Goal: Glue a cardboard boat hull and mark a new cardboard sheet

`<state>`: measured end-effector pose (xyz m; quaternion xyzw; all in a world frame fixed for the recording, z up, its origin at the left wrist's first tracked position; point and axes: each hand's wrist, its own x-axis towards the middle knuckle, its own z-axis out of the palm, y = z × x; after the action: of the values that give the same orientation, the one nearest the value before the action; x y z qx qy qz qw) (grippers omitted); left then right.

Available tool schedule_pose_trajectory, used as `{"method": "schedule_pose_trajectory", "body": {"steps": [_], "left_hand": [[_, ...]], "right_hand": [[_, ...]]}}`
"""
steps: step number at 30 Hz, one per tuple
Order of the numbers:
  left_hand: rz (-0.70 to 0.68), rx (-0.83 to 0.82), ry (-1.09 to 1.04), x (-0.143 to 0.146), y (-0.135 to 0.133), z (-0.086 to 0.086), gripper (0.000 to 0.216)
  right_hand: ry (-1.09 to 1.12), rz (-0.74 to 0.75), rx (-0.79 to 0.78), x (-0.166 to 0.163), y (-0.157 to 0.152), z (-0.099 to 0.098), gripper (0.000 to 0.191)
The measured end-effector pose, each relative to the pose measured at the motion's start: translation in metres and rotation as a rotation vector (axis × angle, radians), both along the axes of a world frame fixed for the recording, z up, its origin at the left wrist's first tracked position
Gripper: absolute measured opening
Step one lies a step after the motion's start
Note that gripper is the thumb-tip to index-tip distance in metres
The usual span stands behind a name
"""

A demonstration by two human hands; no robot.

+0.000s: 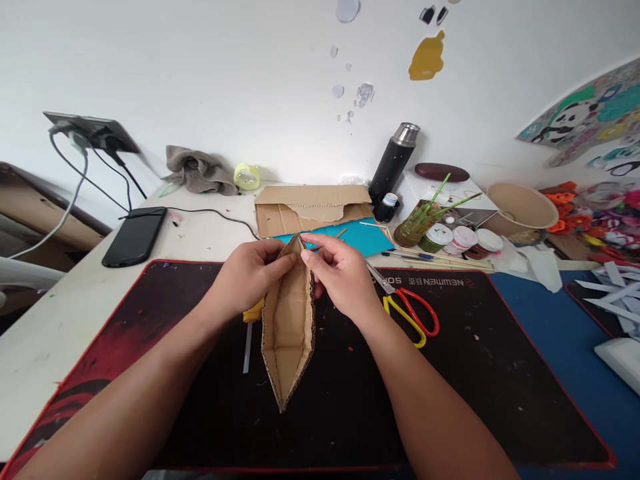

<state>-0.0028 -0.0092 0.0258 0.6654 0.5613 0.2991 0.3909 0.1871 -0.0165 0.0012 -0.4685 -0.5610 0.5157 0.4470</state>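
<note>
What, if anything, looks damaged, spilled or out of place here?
The cardboard at the back has a ragged edge, which looks torn compared with its straight sides. A tiny red speck lies stray on the dark mat. I see no spill; the held cardboard piece shows no clear tear.

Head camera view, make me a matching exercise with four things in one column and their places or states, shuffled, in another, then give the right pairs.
Things:
1. Boat-shaped brown cardboard piece
2. Metal scissors with one red and one yellow handle
3. Black rectangular phone
4. Grey fabric cloth

Places or states:
A. Handles on the dark red-edged mat
B. Crumpled beside a pale yellow roll of tape
C. Held near its far tip by the left hand and right hand
D. Lying flat on the pale tabletop

Right pairs: 1-C, 2-A, 3-D, 4-B
</note>
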Motion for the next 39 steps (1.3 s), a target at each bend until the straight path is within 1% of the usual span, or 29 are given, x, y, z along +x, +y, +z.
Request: {"method": "schedule_pose_trajectory", "body": {"steps": [6,10,15,19,25,33,39], "left_hand": [[0.010,-0.021,-0.008,0.001,-0.001,0.002,0.040],[0.032,-0.036,-0.033,0.003,-0.002,0.005,0.043],[0.052,-0.088,-0.103,0.004,-0.004,0.007,0.044],[0.048,-0.108,-0.131,0.004,-0.003,0.008,0.043],[0.062,0.000,-0.060,0.005,-0.003,0.007,0.047],[0.029,0.032,-0.054,0.004,-0.002,0.003,0.047],[0.016,0.067,-0.060,0.003,-0.001,-0.001,0.044]], "right_hand": [[0.000,0.017,0.014,0.002,0.001,-0.002,0.038],[0.065,0.029,0.020,0.001,0.001,-0.002,0.040],[0.080,0.021,-0.005,0.000,-0.001,-0.001,0.044],[0.110,0.028,-0.005,-0.001,-0.001,-0.001,0.042],[0.125,0.029,0.011,-0.002,0.000,-0.005,0.044],[0.163,0.011,-0.011,-0.002,0.002,-0.009,0.042],[0.153,0.008,-0.015,-0.002,0.002,-0.011,0.043]]}}
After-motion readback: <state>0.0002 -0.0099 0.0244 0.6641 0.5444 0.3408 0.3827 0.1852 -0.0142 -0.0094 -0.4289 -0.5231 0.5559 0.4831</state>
